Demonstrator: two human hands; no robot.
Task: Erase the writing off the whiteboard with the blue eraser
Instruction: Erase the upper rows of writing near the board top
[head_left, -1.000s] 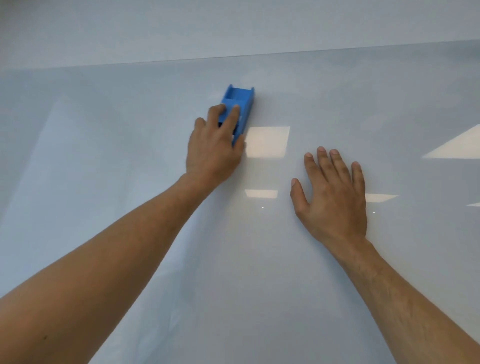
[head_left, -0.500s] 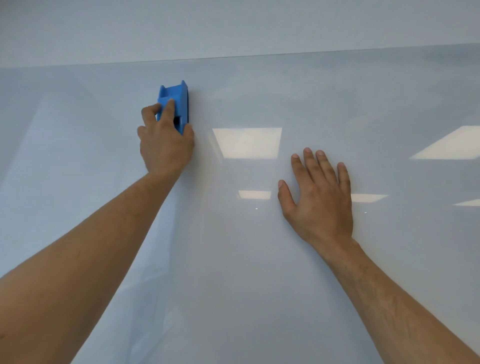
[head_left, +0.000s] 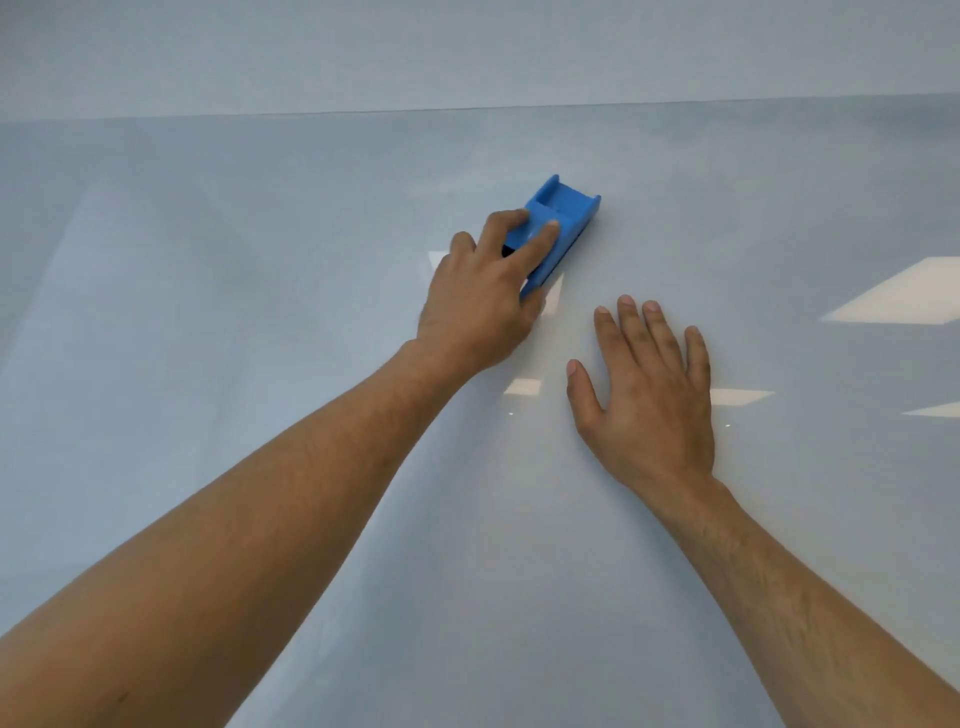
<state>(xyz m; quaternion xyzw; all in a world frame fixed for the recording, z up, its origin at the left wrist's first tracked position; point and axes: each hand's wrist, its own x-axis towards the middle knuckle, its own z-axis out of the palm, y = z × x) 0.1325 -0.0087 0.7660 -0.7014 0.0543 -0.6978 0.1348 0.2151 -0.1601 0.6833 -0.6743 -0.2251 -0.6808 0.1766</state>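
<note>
A glossy whiteboard (head_left: 260, 364) fills nearly the whole view, lying flat in front of me. I see no writing on it. The blue eraser (head_left: 563, 221) lies on the board above the centre, slanted up to the right. My left hand (head_left: 483, 301) grips its near end, fingers curled over the top and thumb at the side. My right hand (head_left: 649, 395) rests flat on the board to the lower right of the eraser, fingers straight and spread, apart from it.
The board's far edge (head_left: 478, 109) runs across the top, with a pale wall (head_left: 467, 47) behind it. Bright reflections of ceiling lights (head_left: 904, 291) lie on the right half of the board.
My left hand slid the eraser left and then back right past its first place, now slanted to the right. My right hand stayed flat on the board.
</note>
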